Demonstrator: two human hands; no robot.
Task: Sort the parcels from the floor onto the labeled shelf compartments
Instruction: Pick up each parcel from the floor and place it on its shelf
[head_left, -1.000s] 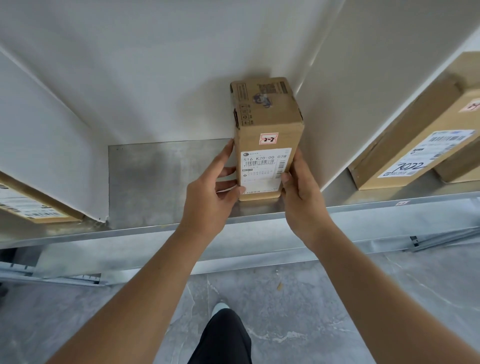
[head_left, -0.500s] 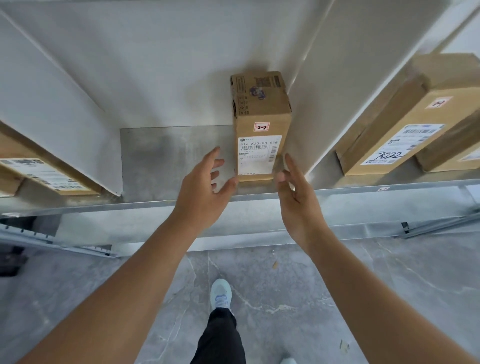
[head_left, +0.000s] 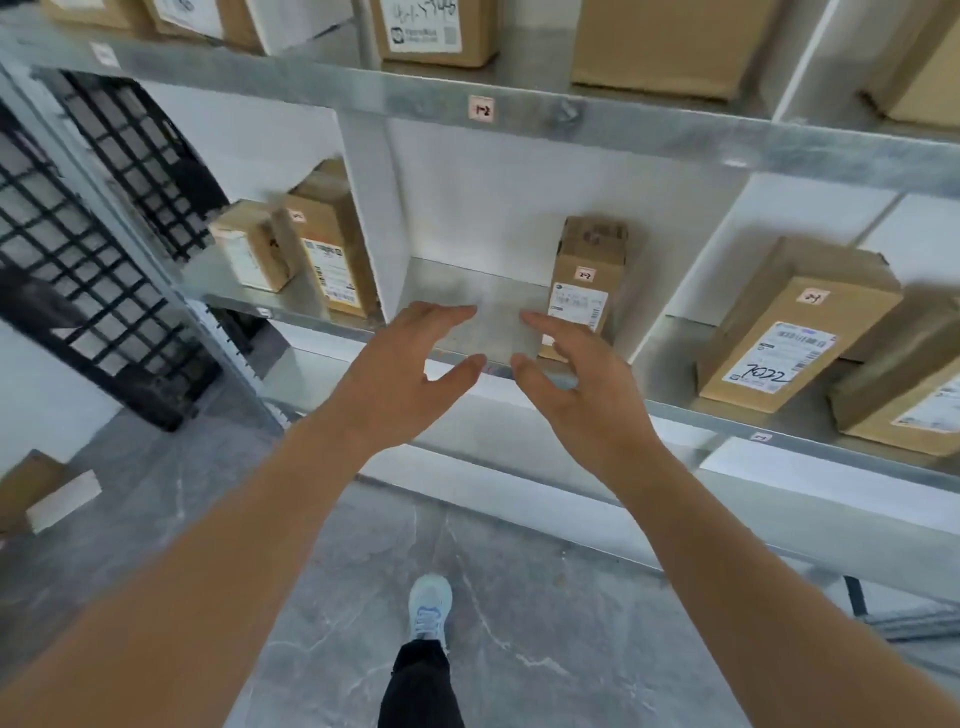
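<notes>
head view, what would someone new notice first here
Two bare hands, left hand and right hand, are held open and empty in front of the metal shelf. Just beyond the right hand, a tall cardboard parcel stands upright at the right side of the middle compartment. A larger parcel marked 7022 lies in the next compartment right.

Head view, angled down, close to shelf (head_left: 675, 137).

Parcel (head_left: 584, 280) upright at compartment's right, against divider, both hands before shelf (head_left: 675, 410)
</notes>
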